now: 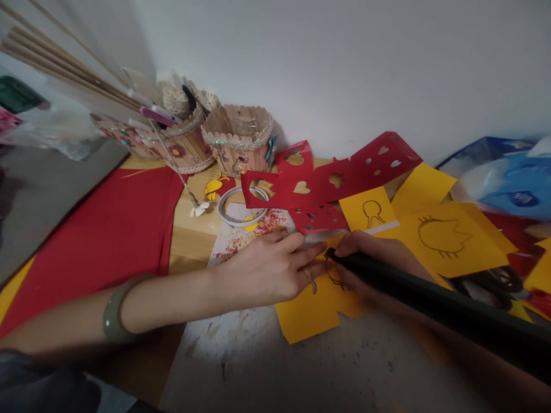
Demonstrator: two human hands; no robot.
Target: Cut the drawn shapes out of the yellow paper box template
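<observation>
My left hand lies flat with fingers stretched out, pressing down a yellow paper piece on the table. My right hand grips a long black marker whose tip touches the yellow paper next to my left fingertips, where a dark drawn line shows. A green bangle sits on my left wrist.
Red paper with cut-out hearts lies behind the hands. Other yellow sheets with drawn outlines are on the right. Two decorated stick baskets stand by the wall, a tape ring in front. A red sheet covers the left; blue plastic bags lie far right.
</observation>
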